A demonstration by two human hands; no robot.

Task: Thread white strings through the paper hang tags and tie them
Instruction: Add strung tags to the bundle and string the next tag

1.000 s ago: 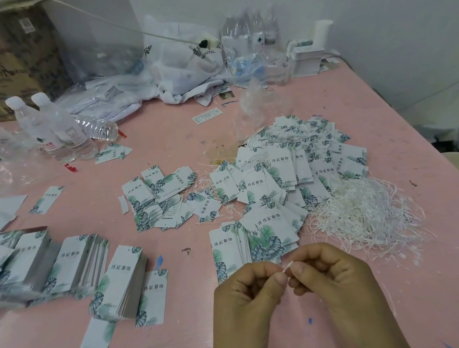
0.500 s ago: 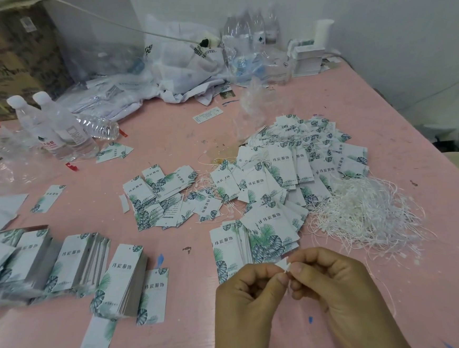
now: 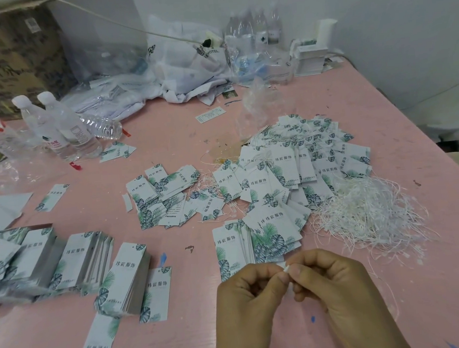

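- Where the two hands meet low over the pink table (image 3: 383, 123), the left hand (image 3: 249, 296) and right hand (image 3: 338, 286) both have their fingers curled in, thumb and forefinger pinched together on a short white string (image 3: 286, 267) whose tip pokes up between them.
- Whether a tag hangs from that string cannot be told; the fingers hide it.
- Just beyond the hands lies a small stack of hang tags (image 3: 258, 240), touching a wide heap of tags (image 3: 299, 163) further back.
- One tangle of loose white strings (image 3: 368, 212) sits just right of that heap.
- A smaller scatter of tags (image 3: 164, 198) lies at centre.
- At left, several upright bundles of tags (image 3: 86, 259) lean together.
- Two capped water bottles (image 3: 54, 124) stand at far left.
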